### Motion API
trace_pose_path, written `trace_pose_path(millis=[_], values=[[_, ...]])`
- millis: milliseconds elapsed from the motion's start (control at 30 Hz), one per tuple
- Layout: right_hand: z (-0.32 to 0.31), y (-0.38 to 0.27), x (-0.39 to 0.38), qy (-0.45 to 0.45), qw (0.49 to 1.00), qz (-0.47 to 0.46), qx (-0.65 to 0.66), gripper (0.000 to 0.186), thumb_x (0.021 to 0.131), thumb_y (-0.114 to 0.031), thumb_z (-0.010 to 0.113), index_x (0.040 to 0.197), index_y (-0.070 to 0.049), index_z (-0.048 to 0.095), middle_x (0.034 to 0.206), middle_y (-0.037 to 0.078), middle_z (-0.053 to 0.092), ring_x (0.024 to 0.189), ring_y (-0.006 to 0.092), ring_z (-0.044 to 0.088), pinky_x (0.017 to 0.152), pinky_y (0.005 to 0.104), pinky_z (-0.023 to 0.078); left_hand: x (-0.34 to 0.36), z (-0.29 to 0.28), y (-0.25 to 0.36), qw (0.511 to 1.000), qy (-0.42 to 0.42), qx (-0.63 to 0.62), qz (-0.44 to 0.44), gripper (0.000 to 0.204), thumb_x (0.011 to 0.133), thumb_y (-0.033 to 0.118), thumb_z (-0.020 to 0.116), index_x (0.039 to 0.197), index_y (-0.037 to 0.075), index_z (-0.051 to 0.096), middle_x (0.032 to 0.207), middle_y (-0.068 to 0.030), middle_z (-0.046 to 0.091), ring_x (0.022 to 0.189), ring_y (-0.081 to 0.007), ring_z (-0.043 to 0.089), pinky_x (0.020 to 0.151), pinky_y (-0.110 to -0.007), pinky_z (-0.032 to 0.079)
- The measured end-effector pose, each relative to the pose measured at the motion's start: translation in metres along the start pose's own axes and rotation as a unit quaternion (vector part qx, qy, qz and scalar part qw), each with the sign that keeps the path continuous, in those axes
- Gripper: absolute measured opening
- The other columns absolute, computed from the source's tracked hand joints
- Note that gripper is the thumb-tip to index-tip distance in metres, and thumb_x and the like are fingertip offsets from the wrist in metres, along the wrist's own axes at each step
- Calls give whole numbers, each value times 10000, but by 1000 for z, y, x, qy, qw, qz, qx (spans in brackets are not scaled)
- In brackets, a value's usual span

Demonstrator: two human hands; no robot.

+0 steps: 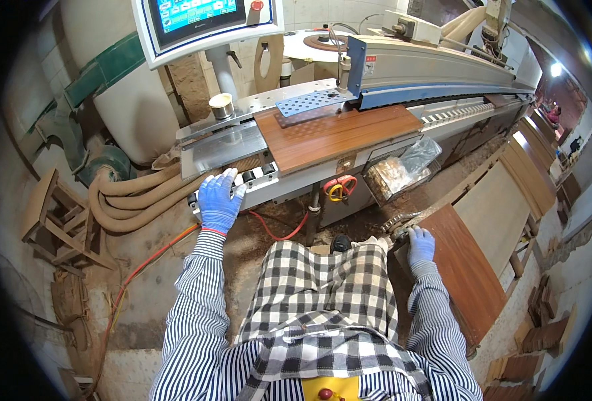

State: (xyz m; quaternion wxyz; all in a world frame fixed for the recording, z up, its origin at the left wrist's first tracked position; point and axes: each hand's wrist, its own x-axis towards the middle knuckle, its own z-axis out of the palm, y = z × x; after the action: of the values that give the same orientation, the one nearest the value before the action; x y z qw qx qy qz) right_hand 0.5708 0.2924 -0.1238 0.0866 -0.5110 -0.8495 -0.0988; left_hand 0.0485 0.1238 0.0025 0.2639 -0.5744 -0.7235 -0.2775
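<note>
My left hand (217, 204), in a blue glove, rests with fingers spread on the black rollers (248, 175) at the front left edge of a machine. Beside them a wood-grain board (336, 134) lies on the machine bed under a blue perforated plate (309, 100). A steel plate (209, 154) is to its left. My right hand (421, 247), also gloved, has its fingers curled over the edge of a second wood-grain board (469, 271) on a sloping rack at lower right, beside a metal fitting (399, 232).
A touchscreen panel (206, 27) stands above the machine. Dusty hoses (132, 204) and a wooden stool (52, 220) are at left. A basket of scraps (399, 170) and red-handled scissors (339, 187) hang at the front. Panels (529, 167) line the right; another person (553, 117) is far back.
</note>
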Motion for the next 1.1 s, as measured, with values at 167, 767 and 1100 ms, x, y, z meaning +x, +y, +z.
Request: trace_pose_path(millis=[167,767,1100], values=[[-16,-33,-58,77,996,-15,51,429,772,-107,617,1198,-123,564,1269,81,549,1154,297,503,980,441,410,1,1,1,1000,12,-1,-6,414,830,317,679,1181,103,627,1164,-94,655,1092,-252,587,1042,-425,371],[26,29,-198,219,250,544,770,595,779,-448,770,1097,18,582,1086,150,633,959,258,617,843,389,556,-1,7,2,999,31,7,-11,386,835,308,679,1161,108,631,1165,-91,652,1095,-247,584,1038,-431,370],[15,32,-238,321,172,439,821,519,829,-315,715,1244,-43,564,1261,92,610,1146,261,553,978,414,436,-1,1,-3,1000,9,10,7,426,835,329,676,1189,99,618,1202,-103,635,1124,-252,572,1056,-433,353]])
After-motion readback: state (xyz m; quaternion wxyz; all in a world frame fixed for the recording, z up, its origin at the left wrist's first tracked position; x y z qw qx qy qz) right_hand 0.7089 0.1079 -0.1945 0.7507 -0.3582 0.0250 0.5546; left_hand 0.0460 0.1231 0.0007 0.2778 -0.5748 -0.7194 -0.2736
